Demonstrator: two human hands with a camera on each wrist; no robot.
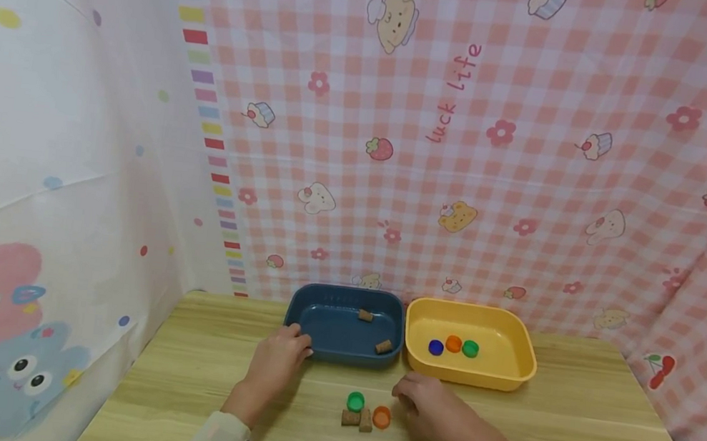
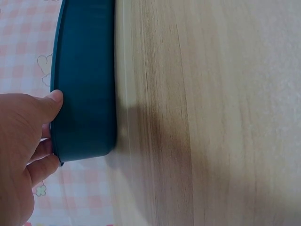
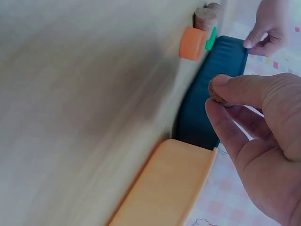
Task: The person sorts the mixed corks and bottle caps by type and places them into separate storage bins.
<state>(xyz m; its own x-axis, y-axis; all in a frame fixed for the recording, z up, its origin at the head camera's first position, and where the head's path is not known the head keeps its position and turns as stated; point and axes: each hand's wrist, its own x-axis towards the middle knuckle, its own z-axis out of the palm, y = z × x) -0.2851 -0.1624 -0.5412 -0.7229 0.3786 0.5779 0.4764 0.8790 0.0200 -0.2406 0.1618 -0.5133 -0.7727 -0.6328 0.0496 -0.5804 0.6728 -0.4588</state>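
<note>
At the near left corner of the dark blue bin (image 1: 345, 358), my left hand (image 1: 277, 360) grips the rim; in the left wrist view its thumb (image 2: 55, 97) lies against the outer wall. My right hand (image 1: 433, 410) is above the table in front of the two bins. In the right wrist view it pinches a cork (image 3: 217, 90) between thumb and fingers; the head view hides this cork. Two corks (image 1: 383, 346) lie inside the blue bin. On the table between my hands sit a green bottle cap (image 1: 356, 401), an orange bottle cap (image 1: 381, 417) and two corks (image 1: 350, 418).
To the right of the blue bin stands a yellow bin (image 1: 466, 375) holding a blue cap (image 1: 436, 348), an orange cap (image 1: 453, 344) and a green cap (image 1: 471, 348). A pink checked cloth (image 1: 352, 235) hangs behind the wooden table (image 1: 591, 418).
</note>
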